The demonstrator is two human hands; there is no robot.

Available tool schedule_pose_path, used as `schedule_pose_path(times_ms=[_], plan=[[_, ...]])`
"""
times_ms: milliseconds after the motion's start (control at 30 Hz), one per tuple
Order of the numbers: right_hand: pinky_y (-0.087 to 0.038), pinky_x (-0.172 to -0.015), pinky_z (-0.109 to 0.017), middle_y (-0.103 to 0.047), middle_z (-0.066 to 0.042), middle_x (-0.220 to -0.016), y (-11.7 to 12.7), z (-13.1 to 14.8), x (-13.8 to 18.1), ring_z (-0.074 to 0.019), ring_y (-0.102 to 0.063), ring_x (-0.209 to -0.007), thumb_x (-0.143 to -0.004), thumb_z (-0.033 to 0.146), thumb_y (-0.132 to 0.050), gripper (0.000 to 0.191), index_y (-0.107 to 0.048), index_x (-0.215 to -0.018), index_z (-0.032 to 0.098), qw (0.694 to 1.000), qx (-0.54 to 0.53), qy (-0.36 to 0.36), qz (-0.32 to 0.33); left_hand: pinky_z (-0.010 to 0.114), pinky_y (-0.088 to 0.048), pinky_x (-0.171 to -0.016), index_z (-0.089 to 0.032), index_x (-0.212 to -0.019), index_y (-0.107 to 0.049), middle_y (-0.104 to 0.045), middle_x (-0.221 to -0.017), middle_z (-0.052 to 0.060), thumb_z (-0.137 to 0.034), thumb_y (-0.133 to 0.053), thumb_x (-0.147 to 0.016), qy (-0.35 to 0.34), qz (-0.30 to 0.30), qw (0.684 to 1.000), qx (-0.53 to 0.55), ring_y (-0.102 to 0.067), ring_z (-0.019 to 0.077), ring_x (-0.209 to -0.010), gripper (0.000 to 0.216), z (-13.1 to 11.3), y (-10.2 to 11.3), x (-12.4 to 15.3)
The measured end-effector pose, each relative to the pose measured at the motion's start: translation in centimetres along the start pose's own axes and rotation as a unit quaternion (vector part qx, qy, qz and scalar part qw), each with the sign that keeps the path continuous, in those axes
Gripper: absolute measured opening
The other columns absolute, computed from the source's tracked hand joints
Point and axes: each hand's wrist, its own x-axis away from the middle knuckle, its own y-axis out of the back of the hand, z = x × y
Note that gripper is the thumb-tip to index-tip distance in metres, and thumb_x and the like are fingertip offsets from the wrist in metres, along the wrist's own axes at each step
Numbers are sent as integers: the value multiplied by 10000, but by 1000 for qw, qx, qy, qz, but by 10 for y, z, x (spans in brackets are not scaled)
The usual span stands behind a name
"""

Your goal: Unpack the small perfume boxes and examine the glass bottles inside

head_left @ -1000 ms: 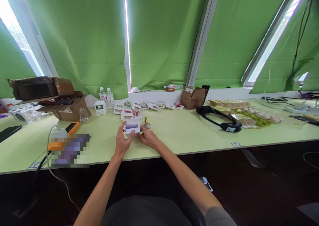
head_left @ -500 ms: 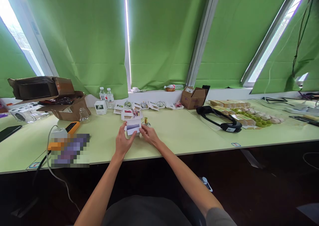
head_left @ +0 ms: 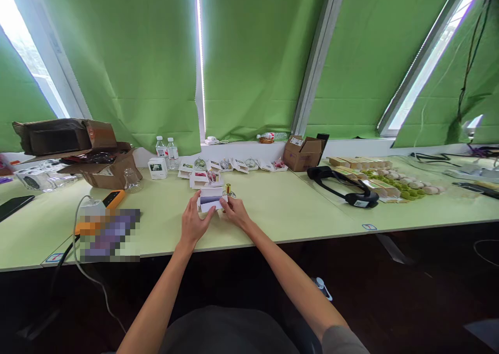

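Note:
A small white carton [head_left: 211,193] is held near the table's front edge, its dark inside facing me. My left hand [head_left: 193,223] is closed around its left side, thumb at the lower edge and fingers at the back. At the right edge, my right hand [head_left: 237,213] pinches the carton with its fingertips. Just behind the right fingers stands a glass bottle with a gold cap [head_left: 228,187], its body partly hidden. Beyond the hands, an opened white box [head_left: 198,177] lies beside a bottle with pink in it [head_left: 212,176].
More opened boxes with bottles line the back, ending near a brown carton [head_left: 302,154]. A closed white box [head_left: 157,168] stands by two water bottles [head_left: 171,150]. Right: a black headset [head_left: 343,187] and egg trays [head_left: 409,185]. Left: a torn cardboard box [head_left: 105,174] and cables.
The white carton has turned slightly and shifted right, showing more of its dark inside. My right hand has moved slightly right with its edge. Things on the table have stayed put.

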Motion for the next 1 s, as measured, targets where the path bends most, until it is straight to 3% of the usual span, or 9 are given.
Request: schedule_pose_path(times_ms=[100,300,600,733,867,1000], plan=[[-452,-548,-269,-526,-9,-589,-2,-4,0,-152,-525,-547,-967,492,-291,445,-570,-793,192,1000,-13,-6,-6,416,-466,-949,-195,-1404,-314,-515,-1335,150,-405,-590,-853,9,10,1000,4,-514,287,-1217,651,0,1,0],[-493,-572,-277,-609,-16,-689,-6,-10,-1,-152,-579,-570,-954,481,-350,440,-503,-1206,154,999,-41,-22,-8,434,-449,-968,-202,-1416,-305,-508,-1340,151,-403,-588,-854,6,17,1000,24,-504,293,-1226,660,-1,1,0],[-464,-566,-249,-616,-23,-741,-1,-2,0,-140,-574,-586,-929,492,-414,384,-574,-1084,179,998,-67,-6,3,437,-479,-927,-198,-1405,-314,-523,-1316,164,-442,-628,-817,20,7,1000,15,-525,307,-1203,711,-2,0,-1],[-434,-549,-233,-600,-15,-734,-2,-2,-1,-127,-556,-559,-911,463,-461,335,-590,-1032,179,998,-63,4,-6,426,-470,-935,-192,-1391,-337,-527,-1316,158,-407,-569,-867,28,19,999,25,-528,292,-1197,612,-1,2,0],[-402,-513,-223,-565,1,-661,-3,-5,-1,-123,-532,-516,-896,433,-490,329,-601,-1047,163,999,-51,-10,-14,382,-493,-886,-194,-1353,-386,-589,-1225,132,-347,-487,-918,64,28,996,51,-590,246,-1097,472,0,4,0],[-406,-539,-225,-629,-23,-748,-2,-5,-1,-119,-537,-536,-912,383,-466,288,-624,-1048,184,999,-30,17,-9,342,-517,-813,-215,-1390,-321,-639,-1119,93,-308,-490,-913,71,27,994,78,-637,211,-985,514,1,4,-1]])
